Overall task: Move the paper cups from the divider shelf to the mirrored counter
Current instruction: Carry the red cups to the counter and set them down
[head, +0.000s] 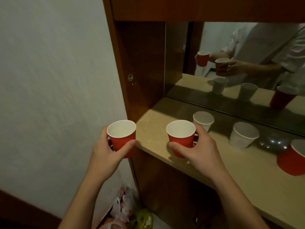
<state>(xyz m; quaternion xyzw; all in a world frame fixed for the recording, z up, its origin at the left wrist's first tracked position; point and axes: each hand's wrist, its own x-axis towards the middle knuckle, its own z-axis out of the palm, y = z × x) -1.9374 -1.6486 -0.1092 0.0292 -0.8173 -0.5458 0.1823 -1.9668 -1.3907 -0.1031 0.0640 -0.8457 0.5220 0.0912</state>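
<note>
My left hand (105, 151) grips a small red ribbed paper cup (123, 140), upright and empty, held in the air just left of the beige counter (239, 172). My right hand (203, 151) grips a second red ribbed paper cup (180, 138) over the counter's front left edge; whether its base touches the surface is hidden by my fingers. On the counter stand two white paper cups (203, 119) (244, 135) and a larger red cup (292, 159) at the right. The mirror (234, 63) behind repeats the cups and my hands.
A dark wooden panel (140, 71) with a small clear hook (131, 79) walls the counter's left end. A shiny silver object (272, 142) lies near the mirror. Plastic bags (125, 202) and a green item (143, 219) sit on the floor below. A white wall (49, 80) fills the left.
</note>
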